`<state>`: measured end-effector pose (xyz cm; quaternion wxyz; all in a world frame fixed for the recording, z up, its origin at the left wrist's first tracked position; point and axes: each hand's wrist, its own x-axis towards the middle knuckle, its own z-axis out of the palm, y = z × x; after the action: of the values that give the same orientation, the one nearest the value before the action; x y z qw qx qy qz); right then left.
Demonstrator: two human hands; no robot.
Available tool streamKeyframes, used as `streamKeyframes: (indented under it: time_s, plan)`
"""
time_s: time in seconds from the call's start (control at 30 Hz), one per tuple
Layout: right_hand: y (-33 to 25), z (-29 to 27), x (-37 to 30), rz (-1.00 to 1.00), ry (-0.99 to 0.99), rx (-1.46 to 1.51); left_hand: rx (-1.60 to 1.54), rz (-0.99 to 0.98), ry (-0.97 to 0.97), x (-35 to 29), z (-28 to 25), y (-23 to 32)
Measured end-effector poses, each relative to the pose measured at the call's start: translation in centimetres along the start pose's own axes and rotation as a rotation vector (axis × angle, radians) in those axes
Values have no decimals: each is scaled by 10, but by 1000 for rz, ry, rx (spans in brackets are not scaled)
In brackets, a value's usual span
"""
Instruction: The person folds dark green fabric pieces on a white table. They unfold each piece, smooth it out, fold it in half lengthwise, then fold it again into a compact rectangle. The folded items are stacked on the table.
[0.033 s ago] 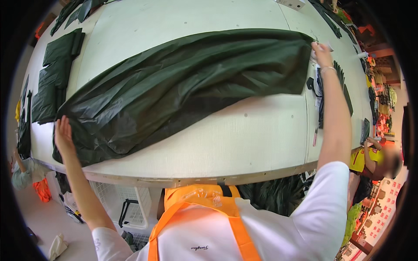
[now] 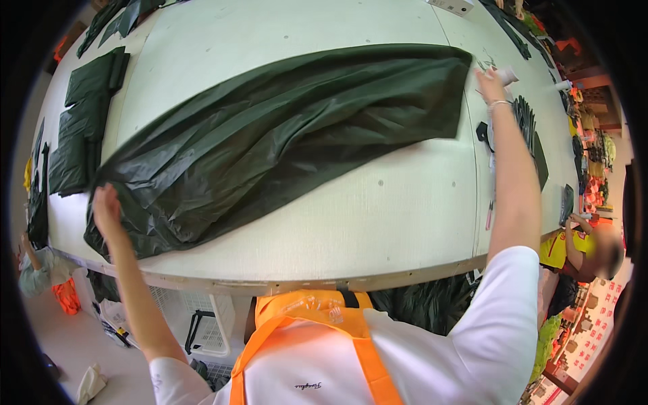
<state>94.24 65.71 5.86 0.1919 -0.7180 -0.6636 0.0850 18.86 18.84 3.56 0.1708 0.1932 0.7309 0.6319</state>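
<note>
A long sheet of dark green, shiny, coated-looking fabric (image 2: pixel 290 128) lies creased across the pale table, running from lower left to upper right. My left hand (image 2: pixel 108 210) is at its left end, with fingers bent on the edge and the cloth bunching beside them. Just beyond the right end is my right hand (image 2: pixel 491 86), off the cloth, its fingers somewhat apart and nothing visible in them. A white spool (image 2: pixel 506 75) stands right behind that hand.
Folded dark green fabric (image 2: pixel 84 128) is stacked at the table's left. Dark strips (image 2: pixel 530 135) and a thin pink tool (image 2: pixel 489 214) lie right. A white box (image 2: pixel 451 7) sits far back. Under the front edge is a white plastic crate (image 2: pixel 223 320). A co-worker (image 2: pixel 574 250) is at the right.
My right hand has let go of the fabric's right corner and moved slightly left and down. My left hand has shifted a little right, its fingers now bent; the right end has slid left.
</note>
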Motion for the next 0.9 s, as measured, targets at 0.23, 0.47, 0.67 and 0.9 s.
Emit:
streamKeyframes:
  time_s: [0.23,0.47,0.67,0.9]
  plan:
    - [-2,178,-56,158,-348,-226,1211,454,-280,-145,79,-93]
    - [26,153,-133,33,-148,-98,1083,277,-287,-110,-4,-143]
    - [68,76,-287,324,-386,-80,1191,190,-393,-141,-53,-131]
    - [98,86,-265,326,-366,156,1264,170,-396,-139,-44,-125]
